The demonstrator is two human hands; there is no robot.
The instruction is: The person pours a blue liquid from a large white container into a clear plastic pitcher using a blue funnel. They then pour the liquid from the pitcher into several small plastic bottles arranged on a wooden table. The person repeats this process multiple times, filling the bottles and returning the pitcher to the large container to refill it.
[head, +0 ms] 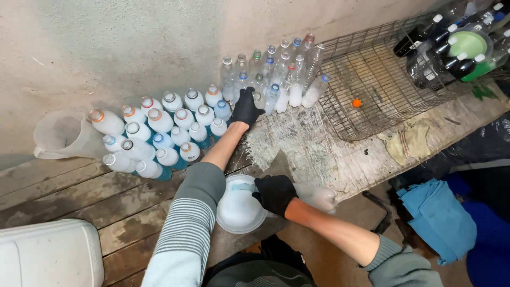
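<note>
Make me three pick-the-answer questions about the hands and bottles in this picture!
1. Where does the small orange cap lie?
A. in the wire basket
B. in the jug
C. on the blue cloth

2. What colour are both gloves?
A. white
B. black
C. red

3. What is the right hand doing?
A. hanging free
B. gripping the white plastic funnel
C. holding a rag

Answers: 1 A, the cap sits on the basket's mesh floor. 2 B, the left hand, reaching among the clear plastic bottles, and the right both wear black. 3 B, its fingers close on the funnel's rim.

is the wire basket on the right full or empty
Nearly empty: the wire basket holds one small orange cap, and the bench shows through its mesh. The dark bottles sit beyond it.
</note>
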